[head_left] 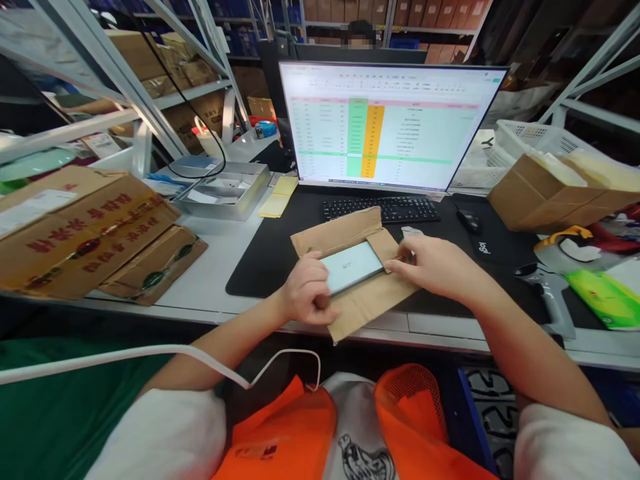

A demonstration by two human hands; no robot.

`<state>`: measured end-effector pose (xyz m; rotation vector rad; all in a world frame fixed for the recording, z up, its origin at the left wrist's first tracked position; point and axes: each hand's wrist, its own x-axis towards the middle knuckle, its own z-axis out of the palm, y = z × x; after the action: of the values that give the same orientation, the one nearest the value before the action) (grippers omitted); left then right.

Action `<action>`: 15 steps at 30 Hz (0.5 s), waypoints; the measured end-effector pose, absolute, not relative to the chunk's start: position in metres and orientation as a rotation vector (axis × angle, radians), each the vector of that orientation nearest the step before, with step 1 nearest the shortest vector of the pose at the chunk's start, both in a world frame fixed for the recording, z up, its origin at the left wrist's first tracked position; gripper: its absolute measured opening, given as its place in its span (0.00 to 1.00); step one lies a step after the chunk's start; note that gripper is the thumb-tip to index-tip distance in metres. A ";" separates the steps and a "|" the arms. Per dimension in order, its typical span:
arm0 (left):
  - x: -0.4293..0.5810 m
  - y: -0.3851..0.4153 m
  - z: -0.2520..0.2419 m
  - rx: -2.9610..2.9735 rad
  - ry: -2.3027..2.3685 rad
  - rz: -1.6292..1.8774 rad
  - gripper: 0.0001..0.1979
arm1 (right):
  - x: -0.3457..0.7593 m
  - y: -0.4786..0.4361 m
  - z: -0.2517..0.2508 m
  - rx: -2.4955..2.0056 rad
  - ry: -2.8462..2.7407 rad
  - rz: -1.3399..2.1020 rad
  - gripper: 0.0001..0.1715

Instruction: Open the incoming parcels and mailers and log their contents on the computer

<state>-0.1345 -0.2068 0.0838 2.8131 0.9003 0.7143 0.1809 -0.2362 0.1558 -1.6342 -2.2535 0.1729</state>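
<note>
A brown cardboard mailer [360, 308] lies unfolded on the black desk mat in front of me. On it rests a flat, pale rectangular box [353, 265] with tiny dark print in its middle. My left hand [310, 290] is closed at the box's left end, fingers curled, gripping the box edge and perhaps the cardboard beneath. My right hand [427, 267] pinches the mailer's right side flap, which folds up against the box's right end. A small greyish scrap [411, 231] shows just behind the right fingers; its kind is unclear.
Behind the mailer stand a keyboard [395, 209] and a monitor [395, 127] showing a spreadsheet. To the right are a mouse [469, 221], a handheld scanner [553, 300] and a green packet [605, 298]. Cartons [85, 233] and a grey open box [227, 193] sit left.
</note>
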 end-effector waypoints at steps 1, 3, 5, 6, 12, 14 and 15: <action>-0.139 -0.207 0.071 2.768 1.069 0.713 0.25 | 0.172 -0.227 0.161 -1.675 -2.281 0.148 0.27; -0.152 -0.215 0.052 2.671 1.335 0.721 0.33 | 0.157 -0.212 0.162 -1.705 -2.303 0.077 0.30; -0.165 -0.228 0.043 2.564 1.392 0.910 0.37 | 0.149 -0.204 0.159 -1.738 -2.293 0.022 0.26; -0.171 -0.235 0.044 2.496 1.335 1.052 0.38 | 0.149 -0.202 0.158 -1.756 -2.280 0.019 0.22; -0.166 -0.246 0.116 2.429 1.124 0.842 0.28 | 0.194 -0.215 0.156 -1.619 -1.907 0.455 0.15; -0.149 -0.241 0.147 2.625 1.264 0.503 0.26 | 0.208 -0.221 0.140 -1.478 -1.673 0.689 0.16; -0.138 -0.239 0.160 2.728 1.309 0.325 0.27 | 0.213 -0.224 0.128 -1.421 -1.558 0.791 0.17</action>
<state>-0.1382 -0.2387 0.1601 2.7277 1.3092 0.3246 0.2127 -0.2240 0.1280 -1.4206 -1.5576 0.7914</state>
